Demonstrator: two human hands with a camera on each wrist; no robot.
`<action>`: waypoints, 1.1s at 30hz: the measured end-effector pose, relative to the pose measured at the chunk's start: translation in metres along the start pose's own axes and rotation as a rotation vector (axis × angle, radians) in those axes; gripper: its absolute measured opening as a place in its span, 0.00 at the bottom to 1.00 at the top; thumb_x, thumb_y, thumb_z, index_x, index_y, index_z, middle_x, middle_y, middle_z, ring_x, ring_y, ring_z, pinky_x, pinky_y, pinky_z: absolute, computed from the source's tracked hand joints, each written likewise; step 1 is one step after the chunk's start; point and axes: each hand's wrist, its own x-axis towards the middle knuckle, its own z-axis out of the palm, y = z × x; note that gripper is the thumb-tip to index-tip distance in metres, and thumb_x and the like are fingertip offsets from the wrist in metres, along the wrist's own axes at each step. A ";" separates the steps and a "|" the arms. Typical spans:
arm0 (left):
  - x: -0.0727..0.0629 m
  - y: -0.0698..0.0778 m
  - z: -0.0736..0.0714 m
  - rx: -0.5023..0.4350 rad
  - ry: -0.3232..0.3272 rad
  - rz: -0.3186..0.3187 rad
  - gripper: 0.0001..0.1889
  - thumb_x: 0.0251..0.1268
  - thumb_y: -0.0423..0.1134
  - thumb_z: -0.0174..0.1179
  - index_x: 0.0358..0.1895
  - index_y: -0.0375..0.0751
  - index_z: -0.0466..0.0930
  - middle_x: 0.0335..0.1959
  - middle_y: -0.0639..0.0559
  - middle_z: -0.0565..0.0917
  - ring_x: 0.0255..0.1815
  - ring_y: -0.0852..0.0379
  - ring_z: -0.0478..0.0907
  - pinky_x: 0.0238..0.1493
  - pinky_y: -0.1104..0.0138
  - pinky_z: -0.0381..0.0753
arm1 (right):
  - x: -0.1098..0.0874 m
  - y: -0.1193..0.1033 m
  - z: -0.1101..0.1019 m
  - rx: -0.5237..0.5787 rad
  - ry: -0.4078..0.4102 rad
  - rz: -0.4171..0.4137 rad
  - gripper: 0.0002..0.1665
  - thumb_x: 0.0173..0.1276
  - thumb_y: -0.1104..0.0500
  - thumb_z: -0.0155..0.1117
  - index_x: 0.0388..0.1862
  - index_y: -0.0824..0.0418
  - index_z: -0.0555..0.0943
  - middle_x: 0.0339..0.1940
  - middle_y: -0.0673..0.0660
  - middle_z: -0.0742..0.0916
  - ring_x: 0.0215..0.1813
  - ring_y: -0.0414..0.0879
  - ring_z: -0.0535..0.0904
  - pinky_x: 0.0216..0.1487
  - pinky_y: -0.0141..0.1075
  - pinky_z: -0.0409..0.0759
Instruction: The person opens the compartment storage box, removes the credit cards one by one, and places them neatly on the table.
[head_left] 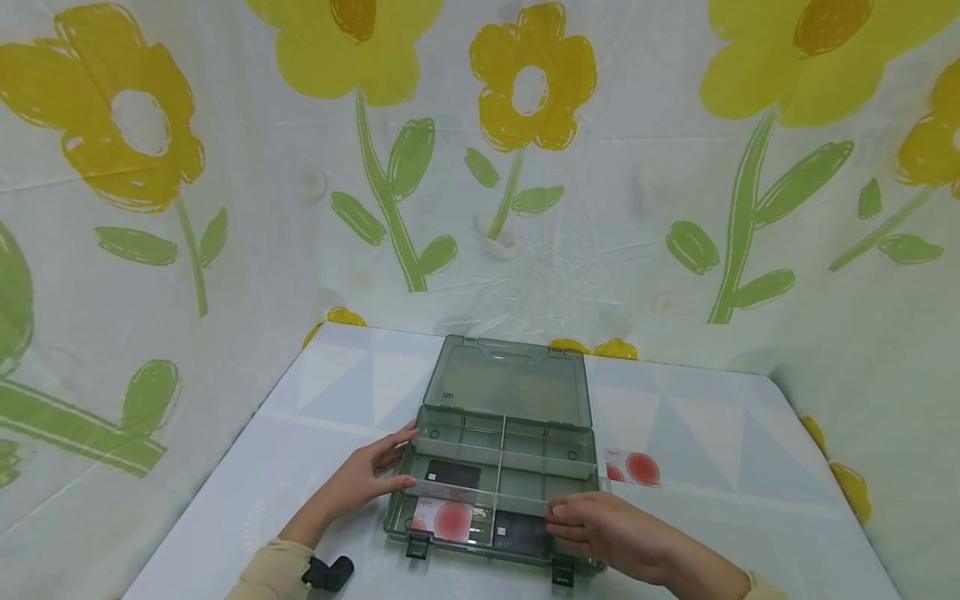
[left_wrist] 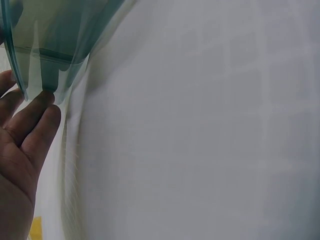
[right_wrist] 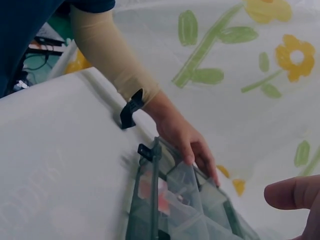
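Observation:
A translucent grey-green plastic divider box (head_left: 536,483) stands with its lid (head_left: 510,379) laid back. My left hand (head_left: 367,475) rests along its left side, thumb over the rim and fingertips at the outer wall; the left wrist view shows those fingers (left_wrist: 37,127) extended. Over the front right compartment is my right hand (head_left: 603,529), fingertips beside a black card (head_left: 517,533) lying there. Its thumb (right_wrist: 287,194) sticks out straight in the right wrist view; its other fingers are out of that frame. A white card with a red circle (head_left: 442,519) lies front left, another black card (head_left: 453,474) behind it.
Right of the box, a second red-circle card (head_left: 633,468) lies on the pale triangle-patterned table (head_left: 720,533). Two dark latches (head_left: 562,572) hang at the box's front. Flower-printed sheeting (head_left: 600,250) encloses the table at the back and sides.

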 end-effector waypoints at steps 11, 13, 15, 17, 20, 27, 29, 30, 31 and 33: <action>0.000 -0.001 0.001 -0.005 -0.003 0.000 0.41 0.65 0.46 0.71 0.78 0.40 0.63 0.82 0.44 0.56 0.74 0.36 0.65 0.72 0.51 0.70 | 0.010 0.014 -0.006 -0.044 0.051 0.070 0.41 0.80 0.55 0.52 0.73 0.86 0.54 0.76 0.81 0.61 0.76 0.74 0.59 0.77 0.64 0.60; -0.001 0.000 0.001 -0.005 -0.002 -0.005 0.41 0.64 0.46 0.71 0.78 0.41 0.63 0.82 0.44 0.56 0.74 0.36 0.65 0.72 0.51 0.70 | 0.012 0.016 -0.006 -0.052 0.061 0.087 0.41 0.79 0.54 0.53 0.73 0.86 0.55 0.75 0.82 0.62 0.75 0.75 0.60 0.77 0.64 0.59; -0.001 0.000 0.000 -0.006 -0.001 -0.008 0.41 0.64 0.46 0.71 0.78 0.41 0.63 0.82 0.44 0.56 0.75 0.37 0.65 0.72 0.51 0.70 | 0.014 0.018 -0.007 -0.055 0.067 0.101 0.41 0.79 0.54 0.53 0.72 0.86 0.56 0.74 0.82 0.64 0.75 0.74 0.61 0.77 0.65 0.59; -0.001 0.001 0.000 -0.009 -0.003 -0.006 0.42 0.64 0.46 0.71 0.78 0.41 0.63 0.82 0.44 0.56 0.75 0.37 0.65 0.72 0.51 0.70 | 0.016 0.019 -0.007 -0.055 0.071 0.114 0.41 0.79 0.53 0.53 0.72 0.86 0.57 0.73 0.82 0.65 0.75 0.74 0.62 0.77 0.65 0.58; -0.001 0.001 0.000 -0.011 -0.004 -0.002 0.42 0.64 0.46 0.71 0.78 0.40 0.63 0.82 0.44 0.56 0.75 0.37 0.65 0.72 0.51 0.70 | 0.018 0.020 -0.008 -0.053 0.075 0.122 0.41 0.79 0.53 0.52 0.72 0.85 0.57 0.73 0.81 0.66 0.75 0.74 0.62 0.77 0.65 0.59; 0.000 -0.001 0.000 -0.013 -0.009 0.010 0.41 0.65 0.46 0.71 0.78 0.40 0.63 0.82 0.44 0.56 0.74 0.36 0.65 0.72 0.50 0.70 | 0.014 0.019 -0.009 -0.031 0.041 0.091 0.43 0.80 0.52 0.51 0.73 0.87 0.52 0.74 0.84 0.62 0.76 0.74 0.60 0.78 0.64 0.58; 0.000 -0.001 0.000 -0.017 -0.011 0.012 0.41 0.65 0.46 0.71 0.78 0.40 0.62 0.82 0.44 0.55 0.75 0.36 0.65 0.72 0.50 0.70 | 0.011 0.018 -0.010 -0.028 0.024 0.068 0.43 0.81 0.52 0.50 0.73 0.87 0.51 0.74 0.84 0.62 0.76 0.74 0.59 0.78 0.64 0.58; 0.000 -0.001 0.000 -0.020 -0.012 0.014 0.41 0.65 0.46 0.71 0.79 0.40 0.62 0.82 0.44 0.55 0.75 0.36 0.65 0.72 0.50 0.70 | 0.009 0.017 -0.010 -0.025 0.017 0.059 0.43 0.81 0.52 0.50 0.73 0.87 0.51 0.74 0.83 0.62 0.76 0.74 0.59 0.78 0.64 0.58; 0.000 -0.002 0.000 -0.022 -0.012 0.014 0.41 0.65 0.45 0.71 0.78 0.40 0.62 0.82 0.44 0.55 0.75 0.36 0.65 0.72 0.50 0.70 | 0.008 0.016 -0.010 -0.024 0.014 0.052 0.42 0.81 0.52 0.50 0.73 0.87 0.52 0.74 0.83 0.63 0.76 0.73 0.59 0.77 0.64 0.59; 0.000 -0.002 0.000 -0.027 -0.014 0.015 0.41 0.65 0.45 0.71 0.79 0.40 0.62 0.82 0.43 0.55 0.75 0.35 0.65 0.72 0.50 0.70 | 0.006 0.014 -0.010 -0.023 0.008 0.037 0.41 0.81 0.53 0.50 0.73 0.86 0.53 0.74 0.82 0.64 0.76 0.73 0.60 0.77 0.63 0.61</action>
